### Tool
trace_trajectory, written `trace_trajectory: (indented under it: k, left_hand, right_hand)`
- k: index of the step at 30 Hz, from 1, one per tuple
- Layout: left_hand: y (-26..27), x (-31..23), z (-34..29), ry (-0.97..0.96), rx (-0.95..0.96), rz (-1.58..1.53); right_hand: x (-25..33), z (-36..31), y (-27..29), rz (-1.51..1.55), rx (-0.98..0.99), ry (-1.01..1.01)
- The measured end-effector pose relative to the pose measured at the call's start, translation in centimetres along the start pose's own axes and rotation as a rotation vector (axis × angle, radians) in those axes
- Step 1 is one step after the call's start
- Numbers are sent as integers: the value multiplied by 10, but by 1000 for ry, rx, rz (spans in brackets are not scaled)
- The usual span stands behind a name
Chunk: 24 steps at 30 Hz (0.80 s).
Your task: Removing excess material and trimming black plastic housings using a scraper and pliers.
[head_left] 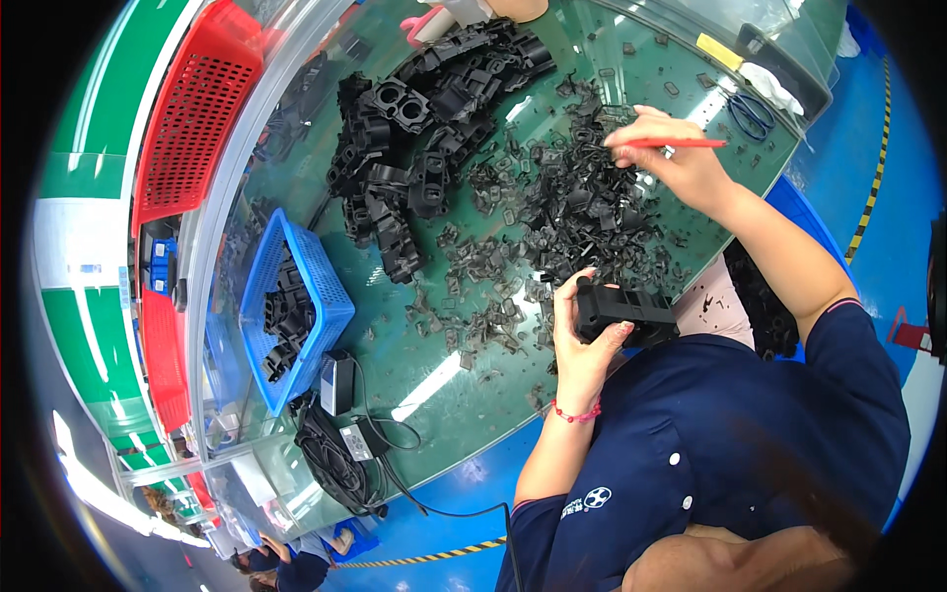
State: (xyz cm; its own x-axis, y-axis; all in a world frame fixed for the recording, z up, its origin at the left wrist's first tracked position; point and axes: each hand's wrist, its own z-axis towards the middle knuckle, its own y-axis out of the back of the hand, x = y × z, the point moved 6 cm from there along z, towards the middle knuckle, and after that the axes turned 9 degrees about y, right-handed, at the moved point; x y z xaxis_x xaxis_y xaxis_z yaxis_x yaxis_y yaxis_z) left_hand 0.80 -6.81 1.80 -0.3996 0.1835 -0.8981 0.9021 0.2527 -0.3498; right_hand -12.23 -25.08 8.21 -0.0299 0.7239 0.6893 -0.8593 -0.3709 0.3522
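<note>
My left hand [580, 340] grips a black plastic housing [626, 310] at the table's near edge, in front of my shirt, with the thumb laid along its side. My right hand [676, 163] is raised over the far side of a heap of black plastic scraps [582, 202]. Its fingers close round a slim red handle [681, 143] that looks like a trimming tool; the blade or tip cannot be made out. Left of the heap lies a long pile of black plastic housings [429, 113], some with paired round openings.
A blue basket [330, 296] holding black parts stands left, beside a coiled black cable [330, 454] and a small box. Blue-handled scissors [752, 116] and a dark tray [789, 74] lie far right. Red baskets [197, 118] stand beyond a clear partition. Scraps litter the green table [473, 395].
</note>
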Motion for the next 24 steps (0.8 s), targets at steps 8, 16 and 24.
trace_trajectory:
  k: [8, 16, 24]
  left_hand:
    - [-2, 2, 1, -15, 6, 21]
    - [4, 8, 3, 11, 36, -239]
    - [10, 8, -1, 26, 9, -401]
  right_hand:
    - [38, -20, -29, 529, 130, -205]
    - [51, -29, -39, 686, 196, -277]
    - [63, -46, -48, 542, 236, -219]
